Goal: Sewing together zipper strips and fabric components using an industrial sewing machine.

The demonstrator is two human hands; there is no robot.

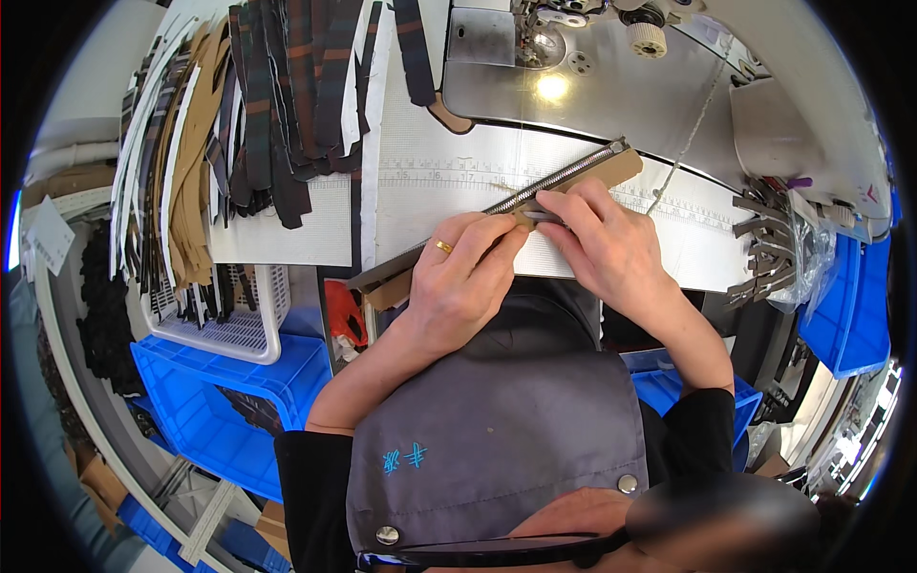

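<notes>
A metal-toothed zipper [559, 178] on dark tape lies slantwise across the table's front, with a tan strip [616, 172] alongside it. My left hand [460, 272], with a ring on one finger, is closed in a pinch on the zipper strip near its middle. Close beside it, my right hand [611, 239] pinches the same strip, thumb and forefinger almost meeting the left fingertips. A small grey-brown end [541, 217] shows between the fingers; they hide most of it. The strip's lower left end [382, 282] reaches past the table edge.
A sewing machine [544, 57] stands at the back. Plaid and tan strips [277, 95] hang at the left above a white basket [220, 325] and a blue crate [229, 401]. Dark tabs [769, 248] and a plastic bag [810, 253] lie right. A cord [688, 143] crosses the table.
</notes>
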